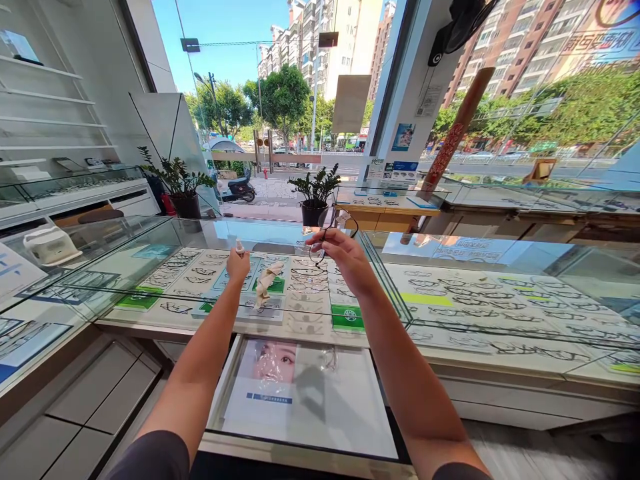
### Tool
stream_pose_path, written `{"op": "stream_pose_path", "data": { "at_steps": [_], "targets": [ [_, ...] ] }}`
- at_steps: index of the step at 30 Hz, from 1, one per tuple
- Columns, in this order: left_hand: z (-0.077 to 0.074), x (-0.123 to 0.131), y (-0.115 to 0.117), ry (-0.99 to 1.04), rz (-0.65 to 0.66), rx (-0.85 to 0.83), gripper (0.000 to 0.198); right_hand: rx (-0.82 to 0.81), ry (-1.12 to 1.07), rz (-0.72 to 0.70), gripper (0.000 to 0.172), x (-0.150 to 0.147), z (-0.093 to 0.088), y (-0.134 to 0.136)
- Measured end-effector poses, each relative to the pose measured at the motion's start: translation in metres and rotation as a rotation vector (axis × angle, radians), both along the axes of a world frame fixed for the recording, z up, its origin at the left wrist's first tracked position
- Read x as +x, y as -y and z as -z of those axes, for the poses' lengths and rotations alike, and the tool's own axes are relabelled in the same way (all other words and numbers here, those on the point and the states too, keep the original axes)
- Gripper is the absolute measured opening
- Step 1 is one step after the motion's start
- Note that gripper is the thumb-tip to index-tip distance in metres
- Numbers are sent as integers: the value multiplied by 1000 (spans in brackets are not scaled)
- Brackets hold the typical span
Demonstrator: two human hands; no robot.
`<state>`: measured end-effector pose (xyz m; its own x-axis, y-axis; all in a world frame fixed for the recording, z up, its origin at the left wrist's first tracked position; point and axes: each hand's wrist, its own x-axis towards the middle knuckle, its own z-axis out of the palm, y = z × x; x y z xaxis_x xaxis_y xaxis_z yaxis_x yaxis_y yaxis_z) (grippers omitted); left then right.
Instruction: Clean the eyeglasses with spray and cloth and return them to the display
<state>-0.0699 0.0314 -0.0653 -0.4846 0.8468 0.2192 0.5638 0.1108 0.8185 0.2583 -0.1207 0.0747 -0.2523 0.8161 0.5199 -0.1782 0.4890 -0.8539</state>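
My left hand (239, 267) is closed around a small spray bottle (239, 247); only its white top shows above the fingers. Over the glass counter, my right hand (345, 257) pinches a pair of dark, thin-rimmed eyeglasses (317, 265) by the fingertips, with one curved temple rising behind the hand. A crumpled beige cloth (267, 283) lies on the countertop between my two hands. Below the glass, rows of eyeglass frames (307, 283) rest on white and green display boards.
A drawer (383, 407) stands pulled out in front of me, holding a printed sheet and clear plastic. More glass showcases (500, 300) extend to the right. Two potted plants (315, 190) stand beyond the counter by the window. A white device (51, 245) sits at the left.
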Motion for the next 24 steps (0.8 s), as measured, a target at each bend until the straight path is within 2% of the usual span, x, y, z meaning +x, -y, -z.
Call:
{"op": "stream_pose_path", "data": {
  "at_steps": [9,12,14,15,18,19,21,24],
  "targets": [
    [7,0,0,-17,16,-35,33,16,-30,-20,33,0,-2,2],
    [4,5,4,-24,-25,-6,49,17,-35,-28,32,0,-1,1],
    [-2,10,8,-57,-115,80,62,17,-31,-27,32,0,-1,1],
    [-5,13,11,-89,-171,160,63,17,-26,-23,32,1,-1,1],
    [-21,24,17,-220,-261,434,47,17,-8,-6,33,2,-2,1],
    [-28,28,19,-260,-241,492,40,16,-3,-1,34,2,-2,1],
    [-41,37,22,-318,-98,497,26,15,2,8,33,3,-3,1],
    [-52,51,25,-384,270,238,20,9,4,15,32,3,-4,2]
  ]
}}
